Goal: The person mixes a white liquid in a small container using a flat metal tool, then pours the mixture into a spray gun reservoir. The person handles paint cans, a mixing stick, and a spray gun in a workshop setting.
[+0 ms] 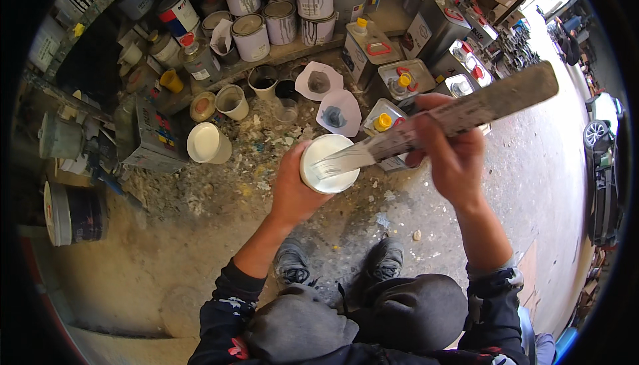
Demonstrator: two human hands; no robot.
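Note:
My left hand [294, 185] is wrapped around a cup of white paint [319, 158], tilted so that its mouth faces me. In my right hand [449, 155] is a flat, paint-stained stirring stick [504, 98], gripped around its middle. The lower end of the stick, coated in white, dips into the paint. Beyond my left hand a second cup with white contents [208, 144] stands on the floor. Two paper paint strainers [344, 110] with stained mesh lie just past the cup in my hand.
Paint cans [251, 40] line a low shelf at the back. Metal solvent tins [372, 50] with yellow and red caps crowd the right. Used cups [233, 103] and a tipped square tin [150, 135] sit left on the paint-spattered floor [214, 205]. A bucket [65, 213] is farther left.

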